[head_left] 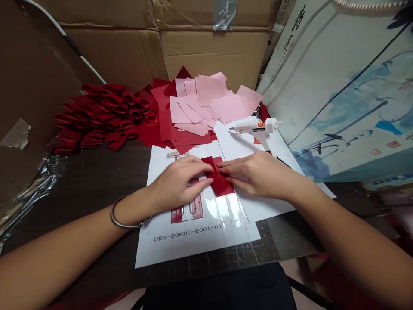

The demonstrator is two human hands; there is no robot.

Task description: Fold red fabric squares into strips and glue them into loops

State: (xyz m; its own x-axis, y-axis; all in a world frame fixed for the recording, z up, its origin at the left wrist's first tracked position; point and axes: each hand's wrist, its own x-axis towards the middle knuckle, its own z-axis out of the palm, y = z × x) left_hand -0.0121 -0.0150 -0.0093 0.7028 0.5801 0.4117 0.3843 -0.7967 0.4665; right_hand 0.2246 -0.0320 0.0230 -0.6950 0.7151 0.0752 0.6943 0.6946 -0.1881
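The left hand (179,178) and right hand (266,174) are working a red piece (221,186) over the printed sheet (153,254). The left fingertips and thumb are touching its left edge, though whether they are pinching I cannot tell; the right fingertips are pinching its right side. The step in hand seems to be folding. The next move probably calls for keeping the edges aligned while pressing the crease. Beyond the sheet, red rolls (106,112) are lying leftward, pink squares (211,91) behind, and a glue gun (254,127) rightward.
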